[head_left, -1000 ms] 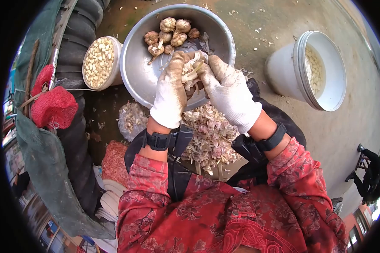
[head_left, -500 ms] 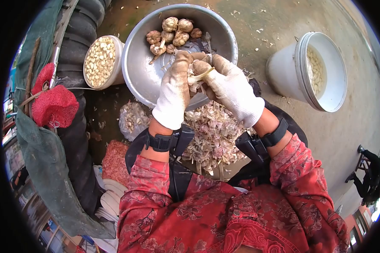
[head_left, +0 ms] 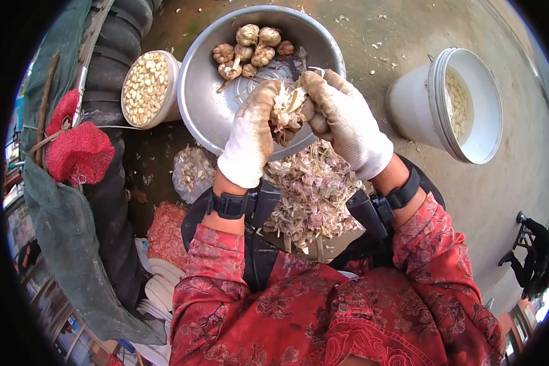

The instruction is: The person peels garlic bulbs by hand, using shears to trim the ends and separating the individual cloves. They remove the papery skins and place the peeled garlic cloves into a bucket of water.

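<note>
Garlic [head_left: 287, 111] is between our hands above the basin [head_left: 201, 97]. Left of it we see a red net [head_left: 82, 155], one tub [head_left: 173, 91] of cloves [head_left: 144, 88] just beside it and one bag [head_left: 192, 174]. Eight bulbs [head_left: 262, 56] lie in its far half. Our left hand [head_left: 250, 128], hiding some rim, is closed on the garlic; one peel heap [head_left: 314, 195] lies before the basin. Our right hand [head_left: 348, 125] curls against the garlic; whether it grips, we cannot tell. Right of the basin is one bucket [head_left: 409, 104] of cloves.
</note>
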Action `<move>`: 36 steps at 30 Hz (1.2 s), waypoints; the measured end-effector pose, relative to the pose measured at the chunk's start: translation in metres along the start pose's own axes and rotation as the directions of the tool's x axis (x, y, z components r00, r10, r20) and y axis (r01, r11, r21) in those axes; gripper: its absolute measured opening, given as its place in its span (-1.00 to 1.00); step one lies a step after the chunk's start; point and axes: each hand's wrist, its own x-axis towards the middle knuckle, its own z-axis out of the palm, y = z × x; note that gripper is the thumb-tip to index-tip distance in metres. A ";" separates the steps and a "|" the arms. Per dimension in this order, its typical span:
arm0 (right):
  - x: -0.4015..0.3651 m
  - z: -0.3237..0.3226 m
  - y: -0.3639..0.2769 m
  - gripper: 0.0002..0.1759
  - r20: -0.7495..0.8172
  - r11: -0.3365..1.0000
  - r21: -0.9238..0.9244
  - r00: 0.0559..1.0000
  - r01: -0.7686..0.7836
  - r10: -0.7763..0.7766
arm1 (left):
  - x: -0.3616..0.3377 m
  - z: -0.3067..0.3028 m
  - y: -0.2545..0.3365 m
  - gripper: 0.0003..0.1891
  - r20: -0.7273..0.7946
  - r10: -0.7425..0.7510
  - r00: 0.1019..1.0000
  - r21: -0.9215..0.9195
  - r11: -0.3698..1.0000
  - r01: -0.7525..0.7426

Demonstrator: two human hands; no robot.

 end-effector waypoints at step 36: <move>0.001 -0.005 0.003 -0.62 0.074 0.999 -0.013 0.996 -0.053 0.054 | -0.009 0.003 0.007 -0.82 0.037 0.067 0.997 0.213 0.974 -0.073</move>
